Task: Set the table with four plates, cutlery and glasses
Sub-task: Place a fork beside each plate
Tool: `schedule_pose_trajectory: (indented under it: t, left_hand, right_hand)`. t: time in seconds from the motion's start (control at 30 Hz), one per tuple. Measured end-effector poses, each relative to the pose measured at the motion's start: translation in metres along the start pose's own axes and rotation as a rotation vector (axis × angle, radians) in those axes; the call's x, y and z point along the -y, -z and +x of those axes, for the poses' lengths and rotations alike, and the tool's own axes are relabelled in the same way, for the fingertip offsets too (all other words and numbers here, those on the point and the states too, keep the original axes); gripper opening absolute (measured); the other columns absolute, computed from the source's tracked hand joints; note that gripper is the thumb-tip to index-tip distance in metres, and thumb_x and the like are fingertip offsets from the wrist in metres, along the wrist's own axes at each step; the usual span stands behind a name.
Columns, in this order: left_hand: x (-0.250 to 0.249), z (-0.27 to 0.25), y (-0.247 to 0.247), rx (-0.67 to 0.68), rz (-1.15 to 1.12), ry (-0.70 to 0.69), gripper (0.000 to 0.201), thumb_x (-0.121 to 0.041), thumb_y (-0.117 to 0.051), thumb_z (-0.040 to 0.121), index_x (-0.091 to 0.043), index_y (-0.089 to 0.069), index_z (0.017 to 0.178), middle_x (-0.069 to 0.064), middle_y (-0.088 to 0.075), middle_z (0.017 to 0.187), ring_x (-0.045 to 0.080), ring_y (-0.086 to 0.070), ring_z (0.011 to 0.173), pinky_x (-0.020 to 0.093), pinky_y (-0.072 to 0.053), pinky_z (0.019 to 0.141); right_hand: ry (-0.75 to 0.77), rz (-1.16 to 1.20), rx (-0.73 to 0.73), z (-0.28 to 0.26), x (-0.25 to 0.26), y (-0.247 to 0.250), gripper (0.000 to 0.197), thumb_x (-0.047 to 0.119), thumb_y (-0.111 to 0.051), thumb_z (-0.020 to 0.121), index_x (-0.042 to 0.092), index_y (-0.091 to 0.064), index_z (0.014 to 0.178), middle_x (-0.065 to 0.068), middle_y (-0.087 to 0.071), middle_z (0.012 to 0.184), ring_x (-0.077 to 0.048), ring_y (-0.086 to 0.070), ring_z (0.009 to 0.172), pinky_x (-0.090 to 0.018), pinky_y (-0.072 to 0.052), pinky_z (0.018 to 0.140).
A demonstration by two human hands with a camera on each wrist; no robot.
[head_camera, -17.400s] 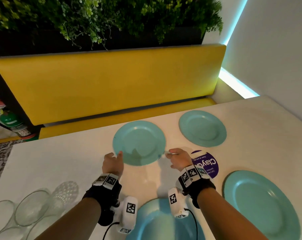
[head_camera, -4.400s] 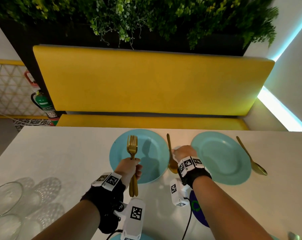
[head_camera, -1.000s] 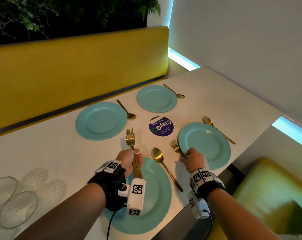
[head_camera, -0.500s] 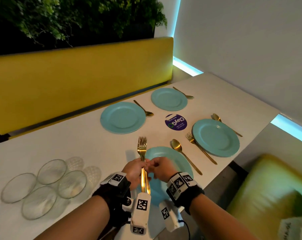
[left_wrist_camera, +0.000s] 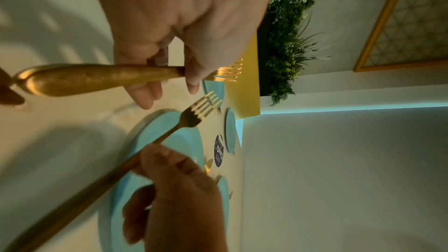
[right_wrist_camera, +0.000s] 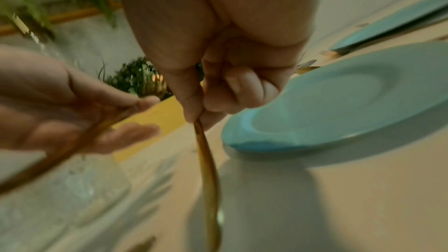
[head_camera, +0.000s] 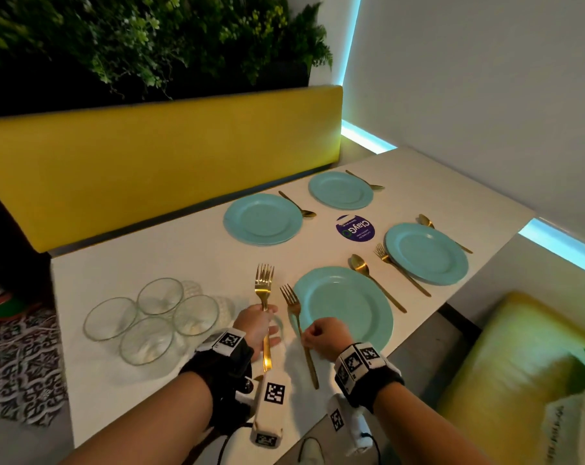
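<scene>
Item, near plate [head_camera: 343, 305]: turquoise, on the white table [head_camera: 170, 250] by its near edge; we take it as our landmark.

Item, right hand [head_camera: 324, 333]: over the near plate's left rim. We see thumb and curled fingers pinching the handle of a single gold fork [head_camera: 299, 330]. This fork runs just left of the near plate, along its rim, tines pointing away from us; we cannot tell whether it touches the table.

Item, left hand [head_camera: 255, 327]: further left of the near plate. We see its thumb and fingers closed round gold fork handles [left_wrist_camera: 97, 79], the lower fingers looser. These held forks [head_camera: 264, 286] stand raised, tines away from us; we count at least two sets of tines overlapping.

Item, spoon [head_camera: 375, 280]: gold, lying just right of the near plate.

Item, second fork [head_camera: 398, 270]: lying right of that spoon, beside the left rim of the right-hand plate [head_camera: 425, 253].

Item, two far plates [head_camera: 262, 218] [head_camera: 340, 190]: beyond the near plate, each with a gold spoon at its right.

Item, purple sticker [head_camera: 354, 228]: beyond the near plate, among the four plates.

Item, four clear glass bowls [head_camera: 150, 318]: clustered well left of the near plate, past the left hand.
</scene>
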State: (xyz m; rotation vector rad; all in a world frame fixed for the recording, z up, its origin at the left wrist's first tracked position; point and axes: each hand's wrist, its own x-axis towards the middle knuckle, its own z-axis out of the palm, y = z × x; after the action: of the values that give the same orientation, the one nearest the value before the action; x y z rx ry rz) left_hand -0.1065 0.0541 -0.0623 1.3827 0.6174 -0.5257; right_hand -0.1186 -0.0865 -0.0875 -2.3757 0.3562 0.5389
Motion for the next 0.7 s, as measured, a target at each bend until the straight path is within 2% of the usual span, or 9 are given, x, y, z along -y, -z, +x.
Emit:
schedule_pose_trajectory:
  t: [0.1,0.2,0.27,0.33,0.4,0.47,0.57,0.63,0.7]
  left_hand:
    - [-0.002,-0.004,0.012,-0.041,-0.035,-0.011,0.022,-0.006,-0.037,0.099,-0.010,-0.057,0.092,0.007,-0.049,0.083,0.018,-0.052,0.072,0.030,-0.049,0.061]
    - [0.000,-0.009,0.021,-0.057,-0.053,-0.019,0.023,-0.008,-0.038,0.099,-0.012,-0.057,0.085,0.007,-0.049,0.084,0.018,-0.053,0.072,0.031,-0.049,0.061]
    - [0.002,-0.012,0.025,-0.059,-0.058,-0.019,0.020,-0.008,-0.039,0.099,-0.010,-0.056,0.090,0.007,-0.049,0.083,0.019,-0.054,0.072,0.031,-0.048,0.061]
    - [0.003,-0.013,0.029,-0.060,-0.062,-0.017,0.018,-0.009,-0.038,0.099,-0.009,-0.056,0.095,0.007,-0.049,0.082,0.019,-0.054,0.071,0.031,-0.048,0.062]
    - [0.005,-0.014,0.032,-0.059,-0.062,-0.010,0.018,-0.009,-0.038,0.099,-0.010,-0.056,0.094,0.007,-0.050,0.080,0.019,-0.054,0.071,0.031,-0.048,0.063]
    - [0.007,-0.015,0.035,-0.063,-0.064,-0.008,0.016,-0.009,-0.039,0.098,-0.010,-0.056,0.097,0.007,-0.051,0.080,0.019,-0.055,0.071,0.031,-0.049,0.064]
    - [0.008,-0.017,0.038,-0.076,-0.060,-0.009,0.015,-0.009,-0.041,0.098,-0.010,-0.056,0.098,0.007,-0.053,0.081,0.019,-0.055,0.073,0.031,-0.049,0.065]
    - [0.009,-0.018,0.040,-0.077,-0.059,-0.010,0.015,-0.010,-0.041,0.098,-0.009,-0.056,0.099,0.007,-0.054,0.082,0.019,-0.056,0.074,0.031,-0.049,0.066]
    - [0.009,-0.019,0.041,-0.080,-0.059,-0.010,0.015,-0.011,-0.042,0.098,-0.009,-0.056,0.100,0.008,-0.054,0.083,0.020,-0.057,0.076,0.032,-0.050,0.067]
  right_hand:
    - [0.010,-0.176,-0.020,-0.004,-0.008,-0.009,0.023,0.018,-0.050,0.090,0.005,-0.067,0.084,-0.012,-0.062,0.086,-0.023,-0.056,0.080,-0.034,-0.051,0.086]
    - [0.004,-0.251,-0.019,-0.004,-0.011,-0.020,0.032,0.022,-0.045,0.094,0.003,-0.069,0.103,-0.011,-0.068,0.105,-0.024,-0.062,0.094,-0.030,-0.050,0.089]
    - [0.011,-0.306,-0.025,-0.004,-0.009,-0.025,0.035,0.024,-0.041,0.096,0.003,-0.066,0.109,-0.012,-0.066,0.113,-0.028,-0.061,0.105,-0.030,-0.047,0.089]
    - [0.009,-0.356,-0.019,-0.003,-0.008,-0.029,0.035,0.025,-0.039,0.096,0.004,-0.065,0.109,-0.012,-0.066,0.113,-0.028,-0.061,0.105,-0.028,-0.047,0.084]
    - [0.002,-0.380,-0.016,0.001,-0.008,-0.033,0.031,0.025,-0.041,0.095,0.006,-0.065,0.101,-0.012,-0.064,0.102,-0.026,-0.060,0.092,-0.026,-0.046,0.078]
    - [-0.011,-0.370,-0.026,0.003,-0.007,-0.036,0.028,0.027,-0.044,0.095,0.009,-0.066,0.100,-0.009,-0.062,0.096,-0.019,-0.052,0.081,-0.027,-0.049,0.080]
    - [-0.013,-0.374,-0.040,0.005,-0.004,-0.040,0.028,0.030,-0.049,0.094,0.014,-0.067,0.108,-0.006,-0.067,0.108,-0.019,-0.059,0.085,-0.029,-0.052,0.084]
    - [-0.010,-0.383,-0.064,0.006,-0.003,-0.041,0.028,0.030,-0.050,0.094,0.014,-0.068,0.109,-0.006,-0.068,0.107,-0.022,-0.065,0.095,-0.030,-0.053,0.083]
    - [-0.018,-0.366,-0.102,0.006,-0.002,-0.042,0.028,0.031,-0.051,0.093,0.014,-0.068,0.107,-0.006,-0.068,0.104,-0.024,-0.066,0.096,-0.031,-0.053,0.081]
